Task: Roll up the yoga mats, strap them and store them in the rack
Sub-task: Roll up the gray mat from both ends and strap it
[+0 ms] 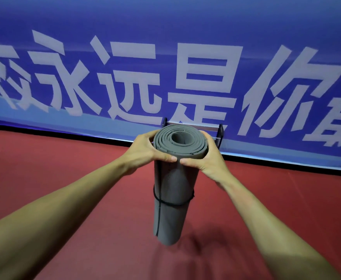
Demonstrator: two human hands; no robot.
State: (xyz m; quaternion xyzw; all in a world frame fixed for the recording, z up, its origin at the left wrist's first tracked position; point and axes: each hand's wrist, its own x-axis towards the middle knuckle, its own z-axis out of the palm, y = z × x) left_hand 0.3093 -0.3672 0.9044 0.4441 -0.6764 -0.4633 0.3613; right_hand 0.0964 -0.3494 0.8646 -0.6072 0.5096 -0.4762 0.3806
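While a blue banner (165, 27) backs the red floor (64, 168), outstretched arms hold the rolled grey yoga mat (173, 178) upright, left hand (145, 150) and right hand (208, 158) clasping its top, thumbs almost touching; the rack (220, 136) stands just behind, a black strap (173, 204) circling the mat's middle

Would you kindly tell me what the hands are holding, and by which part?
The left hand and right hand both grip the rolled grey yoga mat around its top end, well above the black strap.
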